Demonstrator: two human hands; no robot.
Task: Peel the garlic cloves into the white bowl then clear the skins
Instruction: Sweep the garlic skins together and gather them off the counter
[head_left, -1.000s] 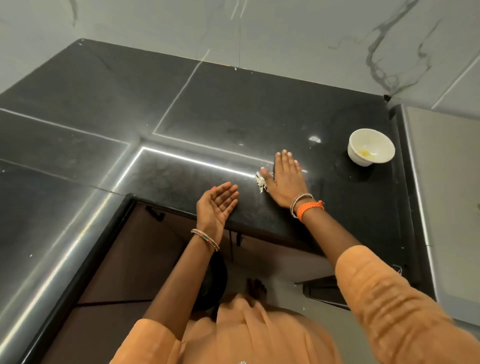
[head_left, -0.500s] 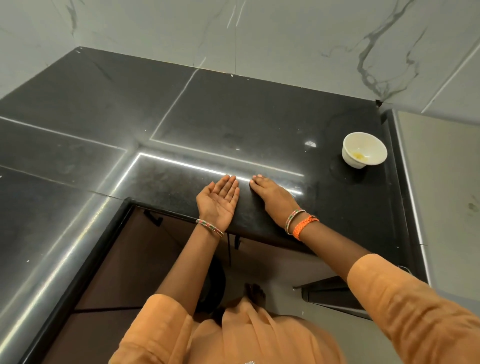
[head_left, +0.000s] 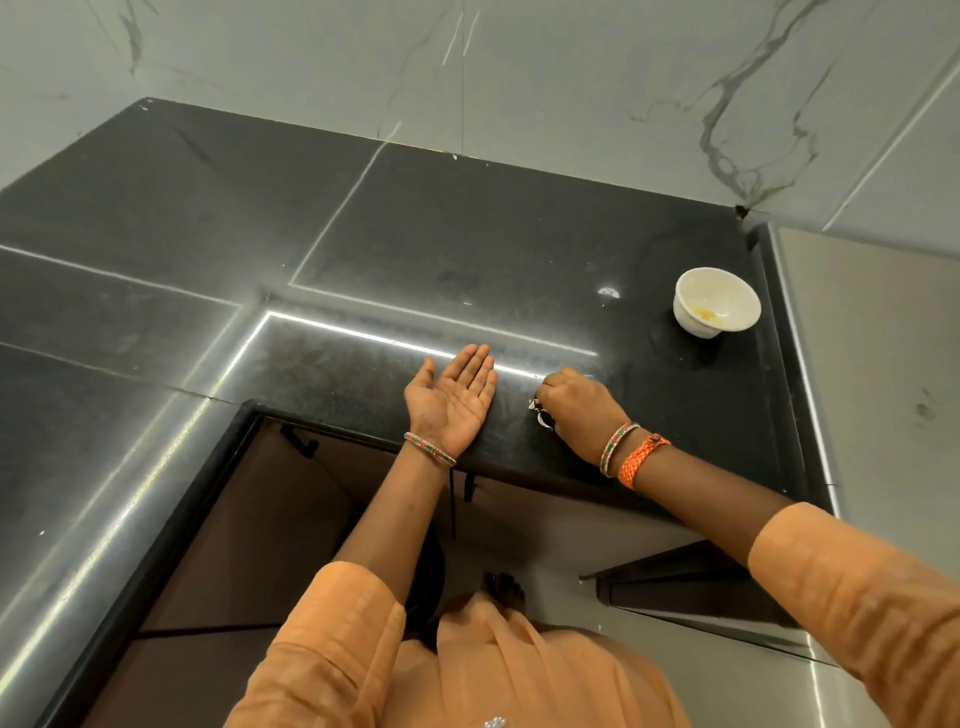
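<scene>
We see 2 hands near the front edge of the black counter (head_left: 467, 234). The left hand (head_left: 451, 402) lies palm up, fingers straight and together, at the counter's edge. The right hand (head_left: 576, 402) is beside it, fingers curled down over some garlic skins (head_left: 537, 410); we see pale bits at its left side. The white bowl (head_left: 717, 301) stands well apart at the right, close to the wall corner, with something yellowish inside.

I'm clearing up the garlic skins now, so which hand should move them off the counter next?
The right hand: it is already curled over the garlic skins on the counter. The left hand lies palm up beside it, ready to receive.
</scene>
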